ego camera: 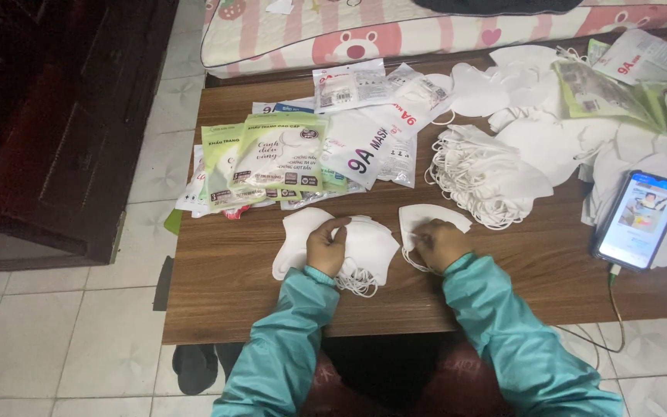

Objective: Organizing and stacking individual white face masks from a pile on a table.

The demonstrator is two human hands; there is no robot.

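Big brown wooden table [233, 301] fills the view, with a pink-and-white mattress [395, 35] lying along its far edge. On the right side of the table, a wide spread of loose white masks [550, 131], and beside it a thick stack of masks [488, 174] with the ear loops hanging off its front. To the left, a pile of green and white mask packets [279, 158], overlapping one another. A phone [638, 220] with its screen lit rests at the right edge, a cable trailing off the table from it.

Down at the near edge, teal sleeves come in. The left hand [326, 247] rests on a small pile of white masks [372, 251], fingers curled down and pressing on the top one. The right hand [441, 243] sits just beside it on a single white mask [426, 216], fingers bent, pinching at its lower edge. The two lots of masks lie close together, near the middle of the table's front.
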